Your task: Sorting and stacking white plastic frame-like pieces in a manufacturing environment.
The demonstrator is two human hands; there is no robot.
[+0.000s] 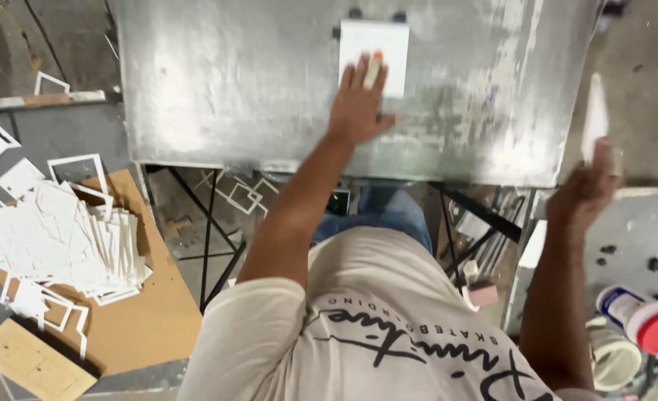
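Head view: a worn metal desk [217, 89] over a littered workshop floor. Left hand [357, 104] lies open, fingers flat on a white square card [373, 44] near the far edge — press evenly to keep it square. Right hand [587, 189] grips a second white piece [595, 115] upright, beside the desk. White offcuts [69, 238] pile left; red-lidded tub [645, 319] right — neither obstructs.

Cream short-sleeved T-shirt [359, 327] with black script print, blue jeans [388, 215], bare forearms.
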